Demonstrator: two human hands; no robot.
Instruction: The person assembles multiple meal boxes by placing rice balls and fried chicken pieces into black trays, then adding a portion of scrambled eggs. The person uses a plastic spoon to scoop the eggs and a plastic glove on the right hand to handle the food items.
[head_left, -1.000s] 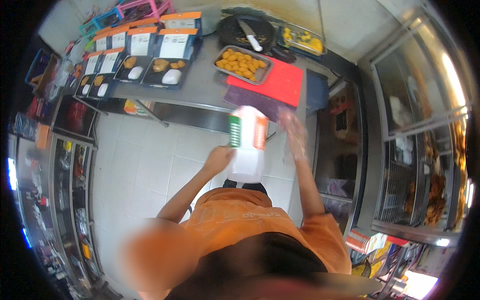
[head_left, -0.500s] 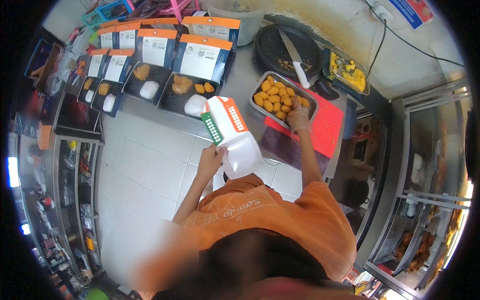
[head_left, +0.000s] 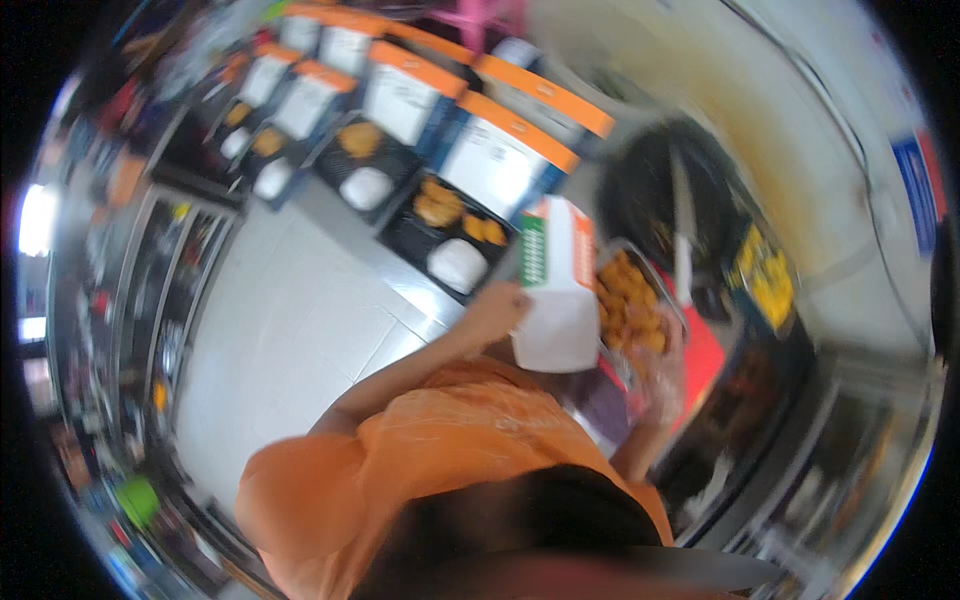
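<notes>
My left hand point(head_left: 500, 308) grips the edge of an open white paper food box point(head_left: 560, 325) with green and orange printed sides. The box stands out in front of me, close to the left side of a metal tray point(head_left: 661, 284). Golden-brown nuggets point(head_left: 625, 295) fill that tray. At the tray's near end is my right hand point(head_left: 655, 375), in a clear plastic glove. Its fingers reach toward the nuggets and are smeared by motion, so whether they hold one is unclear.
Several open meal boxes point(head_left: 505, 155) line the counter at left, holding fried pieces point(head_left: 437, 203) and round white bundles point(head_left: 457, 265). A knife point(head_left: 684, 235) lies across a black round board point(head_left: 640, 190). Yellow food point(head_left: 764, 280) sits at right. A red board point(head_left: 707, 360) lies beside the nuggets.
The view has swung, shifting the counter and boxes. The paper box has turned more upright and come nearer the nugget tray. My right hand has drawn back toward the tray's near end.
</notes>
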